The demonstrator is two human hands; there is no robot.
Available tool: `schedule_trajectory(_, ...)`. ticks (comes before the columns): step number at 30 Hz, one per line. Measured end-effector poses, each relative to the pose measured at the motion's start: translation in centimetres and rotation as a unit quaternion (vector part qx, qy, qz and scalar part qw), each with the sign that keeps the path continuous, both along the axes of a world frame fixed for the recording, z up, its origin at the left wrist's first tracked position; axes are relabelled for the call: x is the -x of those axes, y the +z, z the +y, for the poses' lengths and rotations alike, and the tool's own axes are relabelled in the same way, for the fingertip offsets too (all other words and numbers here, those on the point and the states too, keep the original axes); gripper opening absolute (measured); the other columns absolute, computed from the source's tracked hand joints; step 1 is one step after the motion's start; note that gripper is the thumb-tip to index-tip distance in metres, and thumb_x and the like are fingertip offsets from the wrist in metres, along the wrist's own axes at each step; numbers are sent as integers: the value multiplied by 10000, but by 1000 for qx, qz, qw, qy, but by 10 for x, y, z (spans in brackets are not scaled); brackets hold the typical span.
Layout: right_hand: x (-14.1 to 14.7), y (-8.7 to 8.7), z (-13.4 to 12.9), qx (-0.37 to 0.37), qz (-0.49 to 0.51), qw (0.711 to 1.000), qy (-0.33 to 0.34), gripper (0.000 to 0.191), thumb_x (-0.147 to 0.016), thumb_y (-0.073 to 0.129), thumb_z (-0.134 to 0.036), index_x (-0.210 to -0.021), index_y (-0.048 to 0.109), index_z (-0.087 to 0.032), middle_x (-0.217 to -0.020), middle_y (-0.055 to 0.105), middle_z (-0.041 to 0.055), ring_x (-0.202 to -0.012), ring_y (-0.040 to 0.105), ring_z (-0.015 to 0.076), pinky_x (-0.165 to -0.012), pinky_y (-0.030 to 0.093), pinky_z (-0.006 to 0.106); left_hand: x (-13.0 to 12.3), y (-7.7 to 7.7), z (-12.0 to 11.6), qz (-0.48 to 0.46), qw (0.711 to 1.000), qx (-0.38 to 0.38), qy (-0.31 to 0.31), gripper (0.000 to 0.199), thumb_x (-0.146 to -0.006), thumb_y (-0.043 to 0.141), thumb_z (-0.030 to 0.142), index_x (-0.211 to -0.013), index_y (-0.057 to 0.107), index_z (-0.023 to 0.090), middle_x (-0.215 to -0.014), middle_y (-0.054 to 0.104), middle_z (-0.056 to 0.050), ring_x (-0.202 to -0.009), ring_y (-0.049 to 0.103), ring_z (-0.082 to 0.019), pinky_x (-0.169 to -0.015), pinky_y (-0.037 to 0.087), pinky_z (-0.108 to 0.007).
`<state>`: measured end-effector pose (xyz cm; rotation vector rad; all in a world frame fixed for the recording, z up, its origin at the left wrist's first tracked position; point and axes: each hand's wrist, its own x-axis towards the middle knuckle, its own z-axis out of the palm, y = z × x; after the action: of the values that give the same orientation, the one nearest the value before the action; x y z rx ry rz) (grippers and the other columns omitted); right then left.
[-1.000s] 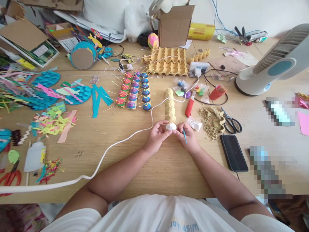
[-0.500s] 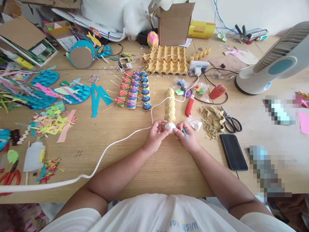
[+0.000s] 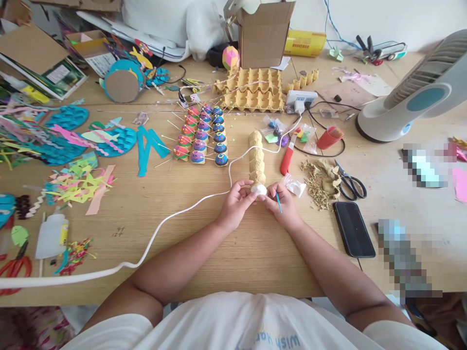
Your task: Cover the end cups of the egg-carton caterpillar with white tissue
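A strip of tan egg carton (image 3: 257, 158) lies lengthwise in front of me, its near cup covered by a lump of white clay (image 3: 259, 189). My left hand (image 3: 236, 203) is closed on that near end from the left, thumb against the white clay. From the right, my right hand (image 3: 283, 205) touches or nearly touches the clay with its fingertips. Tucked in the right fingers is a thin blue stick (image 3: 278, 202), pointing down toward me. A white cable (image 3: 241, 156) crosses over the strip.
Painted carton strips (image 3: 200, 141) with pins stand left of centre. To the right are a red-handled cutter (image 3: 287, 158), a clear bag (image 3: 294, 185), carton scraps (image 3: 321, 182), black scissors (image 3: 352, 184), a phone (image 3: 353, 228) and a fan (image 3: 408, 97). A glue bottle (image 3: 52, 236) is at left.
My right hand has shifted slightly away from the white clay, uncovering more of it. The blue stick has turned a little more upright. My left hand stays nearly in place.
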<state>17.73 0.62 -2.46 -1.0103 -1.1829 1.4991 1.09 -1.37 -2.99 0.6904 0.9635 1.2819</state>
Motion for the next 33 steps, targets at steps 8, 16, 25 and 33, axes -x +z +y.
schedule_trajectory(8, 1, 0, -1, -18, -41, 999, -6, 633, -724, 992, -508, -749, 414, -250, -695, 452, -68, -652, 365, 119, -612, 292, 287, 0, 1, 1, 0, 1000, 10, 11, 663, -670, 1016, 519, -1134, 656, 211, -860, 758, 15, -798, 719, -112, -722, 557, -227)
schedule_trajectory(16, 0, 3, 0, 3, -5, 1000, 6, 627, -724, 999, -501, -761, 424, -254, -687, 491, -73, -609, 400, 108, -582, 307, 284, 2, -2, 2, -40, 999, 7, -13, 721, -670, 1026, 510, -1215, 648, 228, -904, 774, 13, -846, 734, -121, -794, 574, -254)
schedule_trajectory(25, 1, 0, -1, 20, 3, 1000, -1, 625, -740, 985, -509, -750, 415, -254, -641, 467, -93, -532, 395, 81, -512, 295, 261, 0, -1, -1, 6, 1000, -30, -5, 679, -694, 1017, 478, -1191, 632, 222, -811, 744, 31, -756, 673, -101, -749, 517, -247)
schedule_trajectory(33, 2, 3, -2, 13, 0, 1000, -13, 616, -750, 978, -507, -737, 417, -254, -635, 478, -92, -507, 412, 78, -491, 298, 259, 1, -4, 0, 3, 1000, -21, -13, 669, -703, 1014, 440, -1215, 636, 234, -820, 719, 38, -740, 632, -99, -745, 487, -253)
